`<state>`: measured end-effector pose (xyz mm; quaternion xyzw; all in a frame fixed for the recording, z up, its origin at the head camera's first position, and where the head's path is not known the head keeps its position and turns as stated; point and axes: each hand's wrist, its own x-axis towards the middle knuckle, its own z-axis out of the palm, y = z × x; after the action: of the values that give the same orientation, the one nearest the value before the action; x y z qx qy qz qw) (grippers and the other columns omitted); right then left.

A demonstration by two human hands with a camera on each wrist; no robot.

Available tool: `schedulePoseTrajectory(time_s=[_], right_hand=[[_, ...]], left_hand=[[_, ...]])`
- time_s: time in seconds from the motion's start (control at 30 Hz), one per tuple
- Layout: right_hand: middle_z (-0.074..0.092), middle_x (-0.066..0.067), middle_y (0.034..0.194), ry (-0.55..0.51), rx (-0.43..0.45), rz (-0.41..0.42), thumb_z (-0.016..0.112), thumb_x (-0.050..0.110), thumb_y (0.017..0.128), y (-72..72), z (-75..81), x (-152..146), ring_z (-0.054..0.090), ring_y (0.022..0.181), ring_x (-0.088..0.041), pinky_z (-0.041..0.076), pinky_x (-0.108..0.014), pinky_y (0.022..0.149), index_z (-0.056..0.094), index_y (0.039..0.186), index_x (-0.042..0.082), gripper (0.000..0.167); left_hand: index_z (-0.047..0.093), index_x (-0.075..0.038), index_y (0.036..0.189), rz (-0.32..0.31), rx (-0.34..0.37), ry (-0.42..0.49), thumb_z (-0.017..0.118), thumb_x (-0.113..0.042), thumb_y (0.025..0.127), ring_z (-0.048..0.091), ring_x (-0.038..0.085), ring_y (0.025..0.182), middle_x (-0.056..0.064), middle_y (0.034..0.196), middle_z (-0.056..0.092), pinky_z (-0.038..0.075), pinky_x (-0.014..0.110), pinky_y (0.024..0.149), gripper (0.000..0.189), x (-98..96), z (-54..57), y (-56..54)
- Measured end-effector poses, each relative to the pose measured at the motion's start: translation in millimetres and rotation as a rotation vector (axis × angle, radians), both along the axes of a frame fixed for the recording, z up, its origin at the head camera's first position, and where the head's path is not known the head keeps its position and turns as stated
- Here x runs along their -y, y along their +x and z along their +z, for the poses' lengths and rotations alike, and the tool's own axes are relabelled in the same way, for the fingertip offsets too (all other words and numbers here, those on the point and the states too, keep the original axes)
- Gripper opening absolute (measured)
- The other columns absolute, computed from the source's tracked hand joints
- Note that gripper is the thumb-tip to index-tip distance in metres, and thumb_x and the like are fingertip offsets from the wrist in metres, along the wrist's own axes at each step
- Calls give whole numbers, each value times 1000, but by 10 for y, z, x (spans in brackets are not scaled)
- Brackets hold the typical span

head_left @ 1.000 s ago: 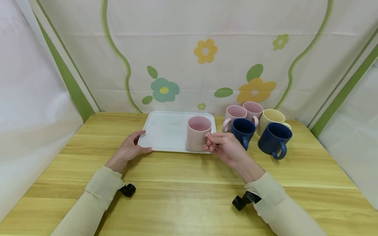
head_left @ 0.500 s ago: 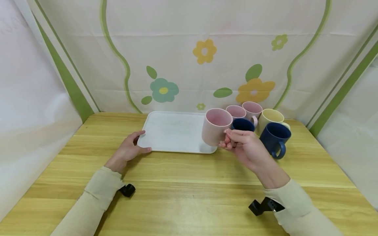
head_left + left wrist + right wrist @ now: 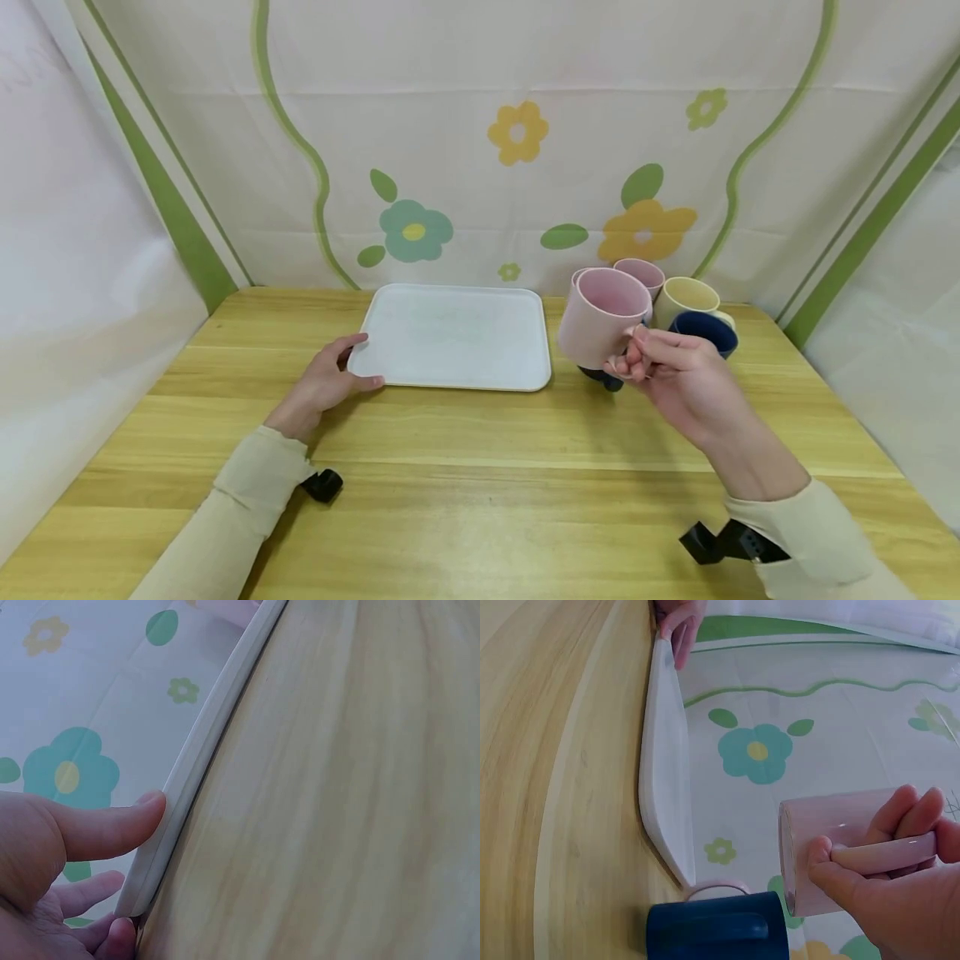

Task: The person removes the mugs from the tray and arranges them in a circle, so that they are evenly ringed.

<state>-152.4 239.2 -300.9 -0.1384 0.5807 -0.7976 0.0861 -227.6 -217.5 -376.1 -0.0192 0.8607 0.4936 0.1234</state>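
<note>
Held by its handle in my right hand (image 3: 678, 379), a pink mug (image 3: 592, 329) hangs tilted above the table. In the right wrist view, thumb and fingers are curled round the handle of this mug (image 3: 810, 832). Behind and below it a navy mug (image 3: 606, 381) is mostly hidden; it shows closer in the right wrist view (image 3: 716, 926). My left hand (image 3: 324, 383) holds the left end of a white tray (image 3: 453, 337), thumb on the front rim and fingers at the side. The left wrist view shows the thumb (image 3: 112, 829) against the rim.
A second pink mug (image 3: 640, 273), a yellow mug (image 3: 669, 307) and another navy mug (image 3: 705, 327) stand close together at the right back. One more pink mug is nearly covered by the held one. A flowered curtain (image 3: 450, 125) hangs behind the wooden table (image 3: 450, 483).
My right hand has lifted the pink mug off the tray's right end and carried it right, over to the other mugs. The left hand and the tray have stayed in place.
</note>
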Motion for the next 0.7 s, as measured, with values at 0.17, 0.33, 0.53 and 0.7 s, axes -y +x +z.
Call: schedulePoseTrajectory(time_s=[0.17, 0.33, 0.53, 0.7], right_hand=[[66, -4, 76, -46, -30, 20, 42, 9, 114, 35, 15, -158, 66, 83, -23, 58, -33, 94, 69, 86, 2, 40], [67, -4, 78, -74, -16, 36, 38, 7, 115, 78, 5, -323, 66, 82, -22, 57, -31, 94, 69, 89, 2, 41], [67, -7, 83, -135, 16, 46, 34, 6, 115, 129, -80, -521, 65, 83, -24, 57, -32, 94, 69, 94, -2, 42], [68, -8, 87, -158, 9, 44, 30, 4, 116, 174, -161, -661, 65, 84, -24, 56, -32, 92, 70, 98, -3, 44]], left_hand=[[24, -9, 170, 1, 5, -3, 82, -16, 93, 26, 44, 159, 25, 174, 23, 25, 58, 130, 96, -1, -1, 5], [26, -9, 169, 7, 4, -5, 83, -16, 92, 27, 43, 158, 25, 174, 24, 25, 58, 130, 96, 0, -10, -6], [26, -9, 169, 8, -2, -5, 82, -15, 93, 28, 43, 158, 25, 173, 25, 26, 57, 130, 95, 4, -20, -15], [25, -9, 169, -5, -4, -6, 83, -16, 93, 27, 44, 157, 25, 173, 25, 26, 58, 129, 96, 5, -24, -16]])
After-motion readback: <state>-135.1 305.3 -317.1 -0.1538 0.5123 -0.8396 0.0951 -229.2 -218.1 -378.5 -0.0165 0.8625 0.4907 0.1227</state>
